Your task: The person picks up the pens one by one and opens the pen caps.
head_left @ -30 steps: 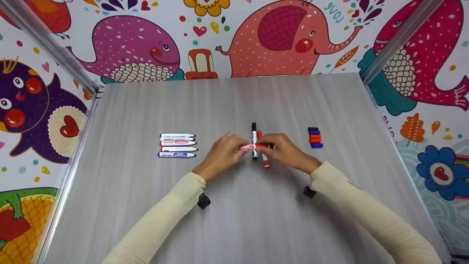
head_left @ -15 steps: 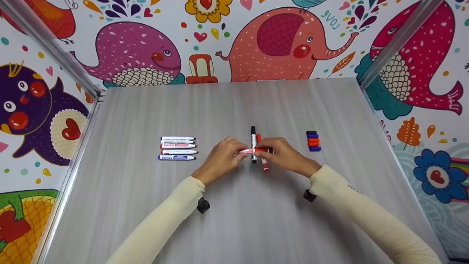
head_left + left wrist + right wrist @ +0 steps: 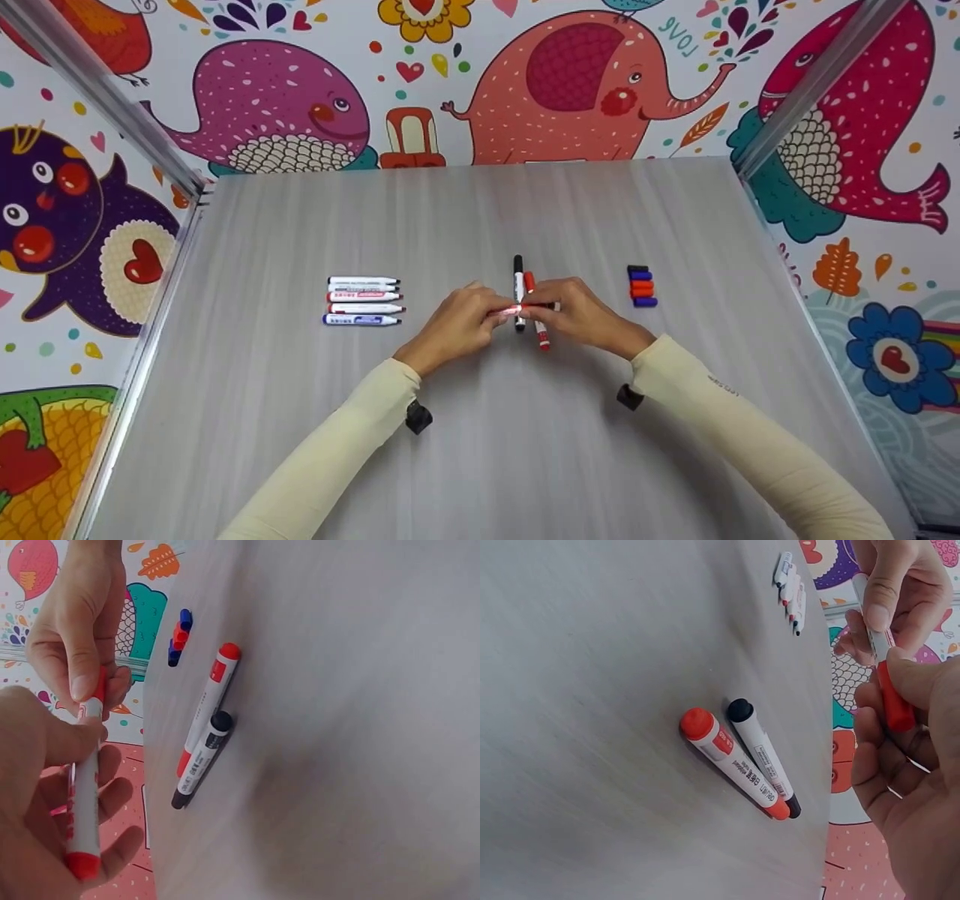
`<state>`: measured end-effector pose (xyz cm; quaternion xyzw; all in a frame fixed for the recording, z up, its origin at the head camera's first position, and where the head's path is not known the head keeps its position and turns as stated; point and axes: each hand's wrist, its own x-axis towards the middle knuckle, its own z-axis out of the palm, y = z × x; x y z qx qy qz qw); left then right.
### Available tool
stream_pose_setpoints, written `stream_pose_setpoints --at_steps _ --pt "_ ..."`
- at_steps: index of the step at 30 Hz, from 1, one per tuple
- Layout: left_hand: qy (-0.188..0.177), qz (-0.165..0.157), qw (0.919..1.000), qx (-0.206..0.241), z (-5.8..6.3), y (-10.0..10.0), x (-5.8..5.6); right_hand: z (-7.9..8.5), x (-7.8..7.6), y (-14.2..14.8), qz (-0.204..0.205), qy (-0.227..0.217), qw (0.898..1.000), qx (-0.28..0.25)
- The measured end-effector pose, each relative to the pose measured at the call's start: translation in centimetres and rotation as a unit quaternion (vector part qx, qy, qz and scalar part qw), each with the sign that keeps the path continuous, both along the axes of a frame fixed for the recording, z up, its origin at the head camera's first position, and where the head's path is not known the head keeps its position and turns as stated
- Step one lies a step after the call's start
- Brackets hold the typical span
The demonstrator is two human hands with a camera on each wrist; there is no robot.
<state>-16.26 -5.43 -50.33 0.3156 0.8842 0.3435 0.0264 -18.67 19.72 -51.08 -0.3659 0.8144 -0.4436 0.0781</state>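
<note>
A white marker (image 3: 86, 799) with a red end is held above the table between both hands. My left hand (image 3: 459, 322) grips its white barrel between thumb and fingers. At its other end, the thumb and fingers of my right hand (image 3: 581, 313) pinch the red cap (image 3: 893, 701), which sits on the barrel. Beneath the hands lie two capped markers, one black (image 3: 765, 750) and one red (image 3: 739, 769), side by side on the table.
Left on the table is a row of several uncapped markers (image 3: 365, 308), tips pointing right. To the right several loose caps (image 3: 642, 288) in black, blue and red stand in a column. Patterned walls (image 3: 420, 75) border the table.
Both hands stay in nearly the same place with the marker and cap between them. The view shifts slightly; the things on the table have not moved.
</note>
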Motion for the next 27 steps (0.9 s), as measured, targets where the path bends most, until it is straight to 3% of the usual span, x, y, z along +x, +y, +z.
stream_pose_setpoints --at_steps 5,16,27 --pt "-0.009 -0.005 0.9999 0.002 0.3 -0.2 -0.1 0.1 0.1 0.0 -0.002 0.007 1.000 -0.011" --pt "-0.020 0.014 0.9997 -0.006 0.8 0.0 0.2 -0.5 0.5 -0.2 0.002 0.085 0.996 -0.022" --pt "-0.037 0.029 0.9989 0.007 1.2 0.2 0.4 -0.7 0.7 -0.3 0.002 0.167 0.986 -0.022"
